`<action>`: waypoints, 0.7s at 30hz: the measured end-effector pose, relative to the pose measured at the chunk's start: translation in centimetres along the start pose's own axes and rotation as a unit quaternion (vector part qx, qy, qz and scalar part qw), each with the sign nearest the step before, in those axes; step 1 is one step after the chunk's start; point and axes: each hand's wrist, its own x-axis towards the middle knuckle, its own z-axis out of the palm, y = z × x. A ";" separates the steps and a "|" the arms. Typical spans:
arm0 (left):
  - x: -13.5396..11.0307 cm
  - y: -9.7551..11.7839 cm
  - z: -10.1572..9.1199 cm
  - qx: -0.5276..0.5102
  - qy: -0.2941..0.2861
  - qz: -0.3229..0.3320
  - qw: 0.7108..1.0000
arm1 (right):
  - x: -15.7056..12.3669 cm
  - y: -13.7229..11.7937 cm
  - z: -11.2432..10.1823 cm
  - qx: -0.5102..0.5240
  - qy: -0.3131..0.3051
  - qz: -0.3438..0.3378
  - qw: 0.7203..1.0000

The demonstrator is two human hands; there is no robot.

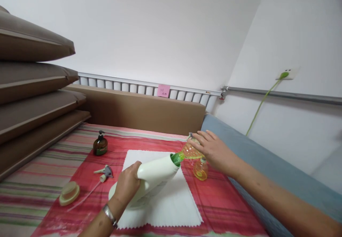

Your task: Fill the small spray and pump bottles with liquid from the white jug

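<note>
My left hand [127, 180] is closed round the handle of a pale green detergent jug [157, 171], tilted with its open mouth up to the right. In my right hand [211, 148] is a clear ridged plastic bottle [191, 150], tipped so that its yellow-green neck meets the jug's mouth. The hand partly hides this bottle. Just below it, a small clear bottle [200, 170] with yellow liquid stands upright on the red sheet. Under the jug lies a white cloth [176, 208] with zigzag edges.
To the left lie a grey-white spray trigger [107, 173] with its tube and a cream cap [69, 193]. Behind them stands a brown pump bottle [100, 144]. Stacked brown cushions [37, 76] rise at left; a blue padded edge [256, 155] runs along the right.
</note>
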 end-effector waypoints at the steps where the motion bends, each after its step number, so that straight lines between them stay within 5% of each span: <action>1: 0.0 0.0 0.0 0.001 0.001 0.001 1.000 | 0.2 0.0 -0.2 -0.001 -0.005 -0.006 1.000; 21: -0.5 -0.3 0.3 -0.024 0.018 -0.002 1.000 | 5.1 -2.5 -5.4 -0.093 -0.059 -0.098 0.989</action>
